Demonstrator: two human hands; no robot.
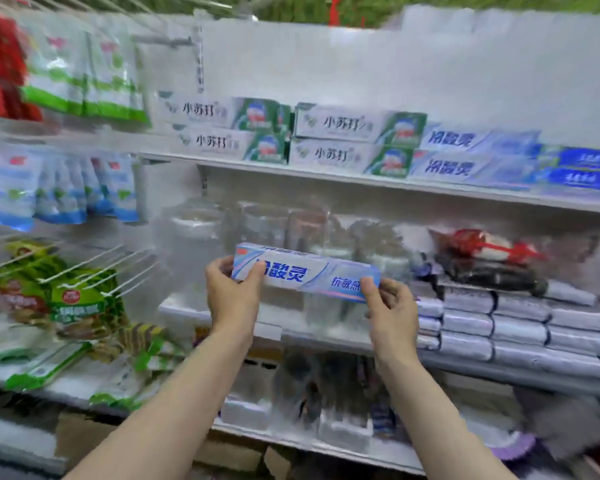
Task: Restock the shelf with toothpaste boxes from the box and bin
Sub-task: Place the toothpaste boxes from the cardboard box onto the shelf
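we hold one pale blue toothpaste box (307,273) lengthwise in front of us, raised before the middle shelf (274,329) and tilted a little, its right end lower. our left hand (231,294) pinches the left end, thumb on the printed face and fingers behind; our right hand (392,313) pinches the right end the same way, so both hands are closed around the box. the box is in the air, touching no shelf. above it, the upper shelf (326,174) carries stacked toothpaste: green-and-white boxes (354,138) at left and centre, pale blue boxes (471,155) matching ours just to their right, then darker blue boxes (582,168) at the far right (print there too blurred to read). behind our box stand clear-wrapped goods we cannot make out. grey wrapped rolls (516,327) lie stacked at right, and hanging packets (63,188) fill the rack on the left.
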